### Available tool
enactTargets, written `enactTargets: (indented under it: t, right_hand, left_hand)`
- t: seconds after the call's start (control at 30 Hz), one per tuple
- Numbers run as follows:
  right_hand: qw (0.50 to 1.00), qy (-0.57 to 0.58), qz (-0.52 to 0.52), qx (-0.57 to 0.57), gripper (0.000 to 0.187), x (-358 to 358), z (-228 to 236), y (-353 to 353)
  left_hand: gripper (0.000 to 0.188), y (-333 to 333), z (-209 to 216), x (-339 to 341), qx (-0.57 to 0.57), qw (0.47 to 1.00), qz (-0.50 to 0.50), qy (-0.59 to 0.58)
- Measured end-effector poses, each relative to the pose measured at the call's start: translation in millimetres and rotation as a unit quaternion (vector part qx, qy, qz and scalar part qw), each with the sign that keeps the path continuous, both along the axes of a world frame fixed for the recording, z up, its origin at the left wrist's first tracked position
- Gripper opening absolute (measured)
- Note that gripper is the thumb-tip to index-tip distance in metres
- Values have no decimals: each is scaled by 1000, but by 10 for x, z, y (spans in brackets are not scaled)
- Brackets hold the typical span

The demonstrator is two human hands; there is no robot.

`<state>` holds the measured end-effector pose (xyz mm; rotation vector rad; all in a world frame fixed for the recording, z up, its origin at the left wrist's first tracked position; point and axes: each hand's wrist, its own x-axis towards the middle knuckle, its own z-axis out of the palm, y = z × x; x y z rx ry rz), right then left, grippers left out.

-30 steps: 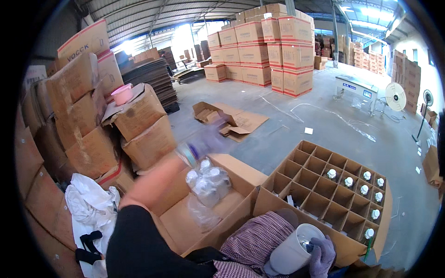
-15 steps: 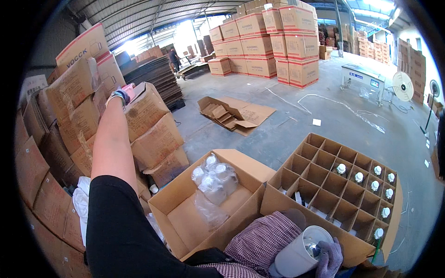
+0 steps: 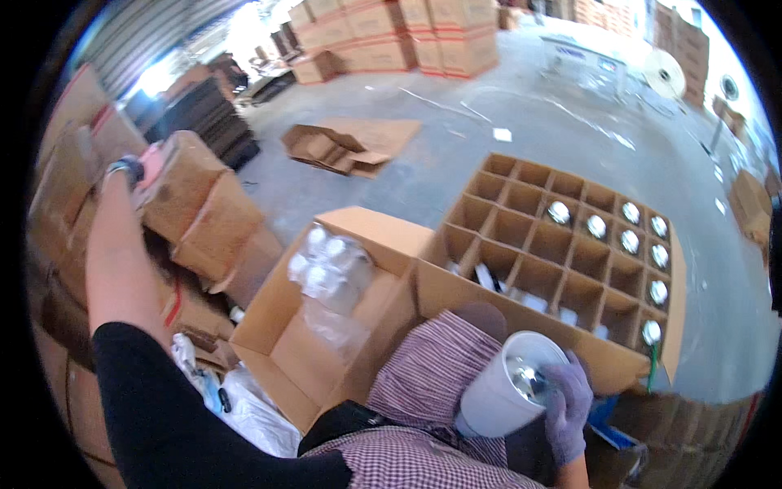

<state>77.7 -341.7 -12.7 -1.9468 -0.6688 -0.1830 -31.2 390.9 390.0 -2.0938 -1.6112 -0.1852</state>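
Observation:
My right hand point(image 3: 564, 399), in a pale purple glove, is closed on a white round container point(image 3: 489, 399) at its rim. Something shiny point(image 3: 528, 376) lies inside its open mouth. My left arm stretches to the far left, where my left hand point(image 3: 134, 169) is at the top of the stacked brown cartons point(image 3: 183, 183), beside something pink point(image 3: 151, 161). Blur hides its fingers. In front of me an open carton point(image 3: 297, 359) holds several white-capped bottles point(image 3: 330, 265) in clear plastic. To its right, a divided carton point(image 3: 562, 306) has several silver-capped bottles point(image 3: 596, 226) in its right-hand cells.
Flattened cardboard point(image 3: 338, 151) lies on the grey floor beyond the cartons. Tall stacked boxes point(image 3: 375, 37) stand at the back. A white fan point(image 3: 665, 73) stands near a pale machine point(image 3: 582, 61) at the far right. White plastic bags point(image 3: 252, 407) lie beside the open carton.
The view has tilted downward and shifted right. My left hand remains at the carton stack, and my right hand keeps its hold on the white container.

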Motion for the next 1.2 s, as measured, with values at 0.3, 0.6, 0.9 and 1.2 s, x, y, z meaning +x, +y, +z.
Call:
enactTargets:
  t: [0.3, 0.6, 0.9, 1.2]
  right_hand:
    - [1000, 5, 8, 11, 34, 41, 55, -79]
    - [999, 3, -25, 24, 33, 175, -26, 7]
    - [993, 92, -29, 72, 45, 57, 208, 50]
    - [994, 104, -3, 35, 30, 117, 358, -107]
  left_hand:
    - [46, 599, -1177, 1209, 99, 921, -374, 43]
    - [24, -3745, -4083, 2982, -108, 416, -895, 120]
    - [28, -4353, -5547, 3522, -169, 507, -728, 430]
    - [41, -3950, -3884, 3031, -312, 460, -824, -109]
